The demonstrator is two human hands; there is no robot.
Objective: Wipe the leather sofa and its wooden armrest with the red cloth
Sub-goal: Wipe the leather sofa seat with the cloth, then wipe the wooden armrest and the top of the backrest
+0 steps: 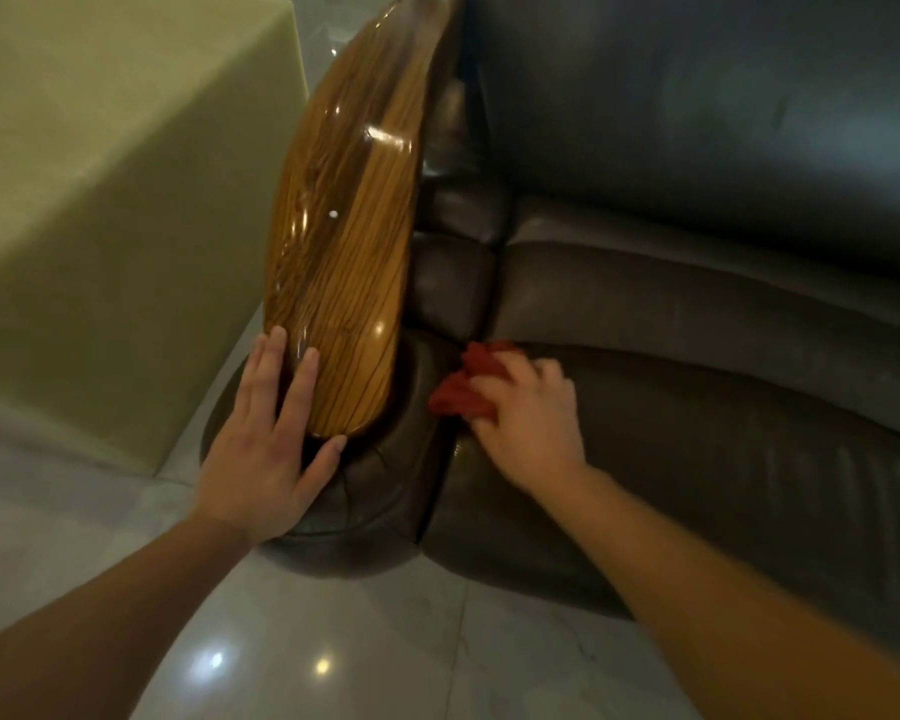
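A dark brown leather sofa [697, 366] fills the right side of the head view. Its glossy wooden armrest [344, 241] runs along the sofa's left side, striped in light and dark grain. My left hand [266, 449] rests with straight fingers on the near end of the armrest and the leather bulge below it. My right hand [531, 413] grips a crumpled red cloth [468, 381] and presses it on the seat cushion, at the crease beside the arm.
A pale green block-like side table [100, 200] stands left of the armrest. The shiny tiled floor [333, 641] lies below, between me and the sofa. The sofa's backrest [723, 122] rises at the top right.
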